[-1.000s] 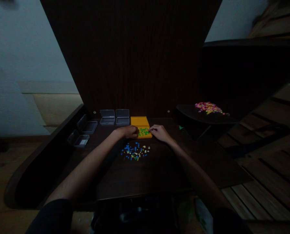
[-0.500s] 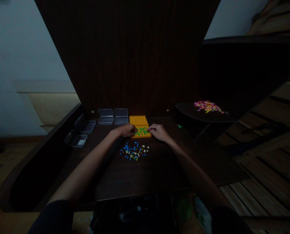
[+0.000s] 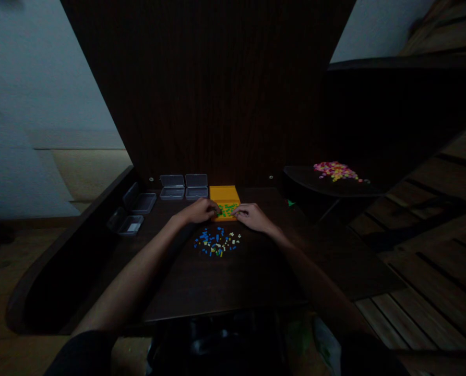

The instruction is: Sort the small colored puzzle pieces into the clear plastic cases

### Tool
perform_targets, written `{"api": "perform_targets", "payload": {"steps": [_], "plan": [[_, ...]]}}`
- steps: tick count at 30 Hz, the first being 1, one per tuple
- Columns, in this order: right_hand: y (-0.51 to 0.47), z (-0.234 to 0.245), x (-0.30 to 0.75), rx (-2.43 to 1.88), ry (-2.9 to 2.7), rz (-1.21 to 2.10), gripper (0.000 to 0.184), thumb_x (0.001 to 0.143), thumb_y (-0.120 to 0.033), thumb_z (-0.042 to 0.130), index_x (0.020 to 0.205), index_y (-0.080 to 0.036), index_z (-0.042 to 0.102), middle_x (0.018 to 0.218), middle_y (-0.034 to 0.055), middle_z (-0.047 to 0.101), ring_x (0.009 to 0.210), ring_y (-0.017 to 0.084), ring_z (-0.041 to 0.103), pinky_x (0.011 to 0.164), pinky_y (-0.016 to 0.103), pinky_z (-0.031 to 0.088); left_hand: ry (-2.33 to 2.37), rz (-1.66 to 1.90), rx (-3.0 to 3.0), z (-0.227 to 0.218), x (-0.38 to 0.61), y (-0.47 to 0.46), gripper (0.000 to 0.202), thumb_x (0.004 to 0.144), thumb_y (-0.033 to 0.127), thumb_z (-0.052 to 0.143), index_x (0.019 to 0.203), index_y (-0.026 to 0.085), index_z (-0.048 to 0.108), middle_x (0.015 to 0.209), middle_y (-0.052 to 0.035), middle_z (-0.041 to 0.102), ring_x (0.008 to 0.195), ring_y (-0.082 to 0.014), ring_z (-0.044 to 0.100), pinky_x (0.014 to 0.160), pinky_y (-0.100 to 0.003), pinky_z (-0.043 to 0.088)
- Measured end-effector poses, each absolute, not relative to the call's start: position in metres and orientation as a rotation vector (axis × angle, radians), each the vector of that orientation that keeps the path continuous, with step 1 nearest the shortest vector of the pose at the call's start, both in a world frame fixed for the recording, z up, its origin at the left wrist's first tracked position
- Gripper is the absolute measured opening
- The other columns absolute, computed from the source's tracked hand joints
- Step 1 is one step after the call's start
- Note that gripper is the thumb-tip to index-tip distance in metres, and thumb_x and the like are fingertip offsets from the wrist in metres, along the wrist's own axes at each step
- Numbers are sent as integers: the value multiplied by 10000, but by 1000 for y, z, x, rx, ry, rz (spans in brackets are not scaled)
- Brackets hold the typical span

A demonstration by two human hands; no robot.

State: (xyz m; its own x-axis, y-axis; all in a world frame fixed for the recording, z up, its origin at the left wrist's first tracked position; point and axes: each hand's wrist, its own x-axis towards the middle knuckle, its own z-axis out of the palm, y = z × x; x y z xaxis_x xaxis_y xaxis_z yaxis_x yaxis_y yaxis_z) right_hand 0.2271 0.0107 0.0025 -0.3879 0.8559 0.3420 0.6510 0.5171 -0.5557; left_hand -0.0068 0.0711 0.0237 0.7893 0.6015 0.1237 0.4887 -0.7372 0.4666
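Observation:
A yellow box (image 3: 224, 193) lies with its lid folded back, its tray scattered with small green pieces (image 3: 228, 209). My left hand (image 3: 203, 210) is at the tray's left side, fingers curled together over the edge. From the right, my right hand (image 3: 252, 216) reaches over the tray's other edge with thumb and fingers pinched. Whatever the fingertips hold is too small and dark to make out. Just in front of the box, small blue, white and yellow pieces (image 3: 216, 241) are spread on the dark tabletop.
Several clear plastic boxes (image 3: 172, 193) with raised lids stand at the back left and along the left side panel. On a raised shelf (image 3: 295, 177) at the right lies a pile of pink and yellow pieces (image 3: 336, 171). A green scrap (image 3: 291, 202) lies below it.
My right hand has moved slightly left and nearer, farther over the tray. My left hand stays at the tray's left edge. The whole view has shifted a little.

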Motion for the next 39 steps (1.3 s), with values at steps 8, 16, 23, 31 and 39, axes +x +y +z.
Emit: {"api": "perform_targets", "payload": {"steps": [8,16,23,31,39], "plan": [[-15,2,189,-993,-2480,472,249,830,-120,589,998,-207,752,812,16,717,672,120,605,651,213,427,722,413,2456,22,-30,30,197,793,186,581,920,145,726,790,-17,652,647,-93,532,624,-195,405],[-20,6,185,-1004,-2568,480,195,838,-130,610,959,-185,752,762,14,687,663,114,593,651,206,408,782,347,2397,11,-45,16,229,778,154,581,949,156,734,726,3,595,603,-79,483,581,-182,362],[-19,7,191,-1034,-2568,457,165,810,-142,644,923,-189,754,744,9,666,632,106,552,627,209,379,745,343,2349,13,-44,10,212,791,206,618,955,152,740,646,28,506,574,-80,463,582,-192,368],[-26,8,183,-761,-2649,687,121,808,-188,653,873,-172,755,671,-9,628,588,96,506,584,200,356,525,265,2377,16,-34,-3,114,756,170,683,838,171,761,636,37,471,589,-70,458,594,-177,357],[-27,9,187,-822,-2734,703,126,744,-134,660,825,-163,752,685,-8,649,587,94,515,592,202,348,520,187,2404,17,-35,-4,123,738,112,660,799,158,756,634,33,482,568,-65,454,575,-176,345]]}}
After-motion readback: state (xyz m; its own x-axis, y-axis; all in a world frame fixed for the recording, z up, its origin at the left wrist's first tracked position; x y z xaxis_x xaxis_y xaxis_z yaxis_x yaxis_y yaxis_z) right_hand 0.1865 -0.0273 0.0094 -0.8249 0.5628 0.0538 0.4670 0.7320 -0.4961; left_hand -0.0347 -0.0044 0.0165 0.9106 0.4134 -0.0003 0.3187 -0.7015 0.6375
